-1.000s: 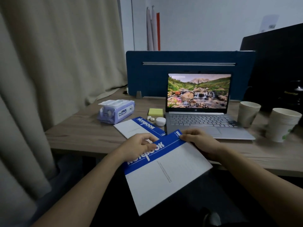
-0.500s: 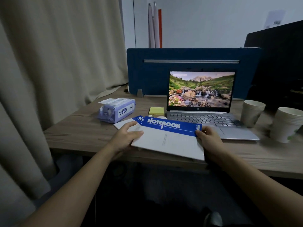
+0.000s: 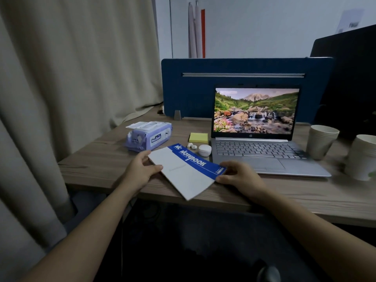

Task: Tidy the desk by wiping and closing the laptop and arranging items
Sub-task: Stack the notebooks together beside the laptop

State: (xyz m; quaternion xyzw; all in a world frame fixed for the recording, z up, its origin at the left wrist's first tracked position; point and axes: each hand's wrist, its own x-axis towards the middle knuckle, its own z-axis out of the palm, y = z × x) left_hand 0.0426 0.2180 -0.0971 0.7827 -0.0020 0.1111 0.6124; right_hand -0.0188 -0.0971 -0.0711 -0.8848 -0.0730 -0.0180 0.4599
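Observation:
A white notebook (image 3: 183, 171) with a blue title band lies on the wooden desk (image 3: 97, 165), stacked over a second notebook whose blue corner (image 3: 176, 147) peeks out behind. My left hand (image 3: 142, 169) grips its left edge and my right hand (image 3: 238, 174) pinches its right blue corner. To the right the silver laptop (image 3: 256, 151) stands open with a landscape picture on its screen. A purple pack of wet wipes (image 3: 149, 136) lies at the desk's left.
Yellow sticky notes (image 3: 199, 137), two loose earbuds (image 3: 191, 146) and a white earbud case (image 3: 204, 150) sit left of the laptop. Paper cup stacks (image 3: 321, 141) (image 3: 362, 157) stand at the right. A blue divider (image 3: 203, 88) backs the desk; a curtain (image 3: 71, 78) hangs left.
Both hands carried the notebook from my lap up onto the desk and laid it over the other notebook, turning it so the blue band runs diagonally.

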